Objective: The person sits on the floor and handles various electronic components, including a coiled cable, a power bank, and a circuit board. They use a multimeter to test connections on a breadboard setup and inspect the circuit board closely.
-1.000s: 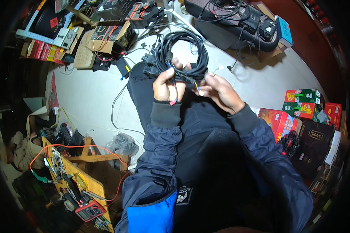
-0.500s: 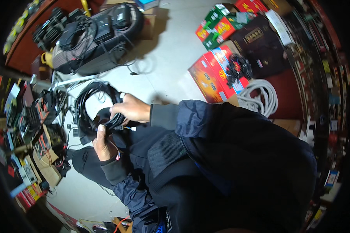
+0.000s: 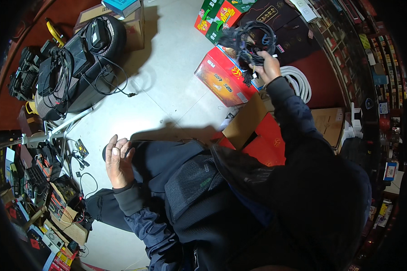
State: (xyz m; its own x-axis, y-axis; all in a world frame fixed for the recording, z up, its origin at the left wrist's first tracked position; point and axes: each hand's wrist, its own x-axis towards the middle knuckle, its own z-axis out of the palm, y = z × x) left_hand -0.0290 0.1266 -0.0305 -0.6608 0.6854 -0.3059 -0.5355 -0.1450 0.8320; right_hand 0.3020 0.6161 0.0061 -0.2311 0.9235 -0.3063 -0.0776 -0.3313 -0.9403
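A coiled bundle of black cable (image 3: 257,38) with small white connectors is gripped in my right hand (image 3: 269,67), out at the end of my stretched right arm. The bundle hangs over the red and orange carton (image 3: 221,79) at the far right and covers part of its top. Just beside that hand lies a coil of thick white hose or cable (image 3: 298,83). My left hand (image 3: 119,162) is raised above my knee at the left, fingers apart and nothing in it.
At the upper left a padded black seat (image 3: 83,58) carries black adapters and cables. Tools, wires and boxes (image 3: 54,198) crowd the left side. An open cardboard box (image 3: 246,124) with red contents stands right of my knees. Packed shelves (image 3: 380,113) line the right edge.
My right hand has carried the cable coil from in front of me to the far right, over the carton. My left hand has let go of the coil and stayed at the left.
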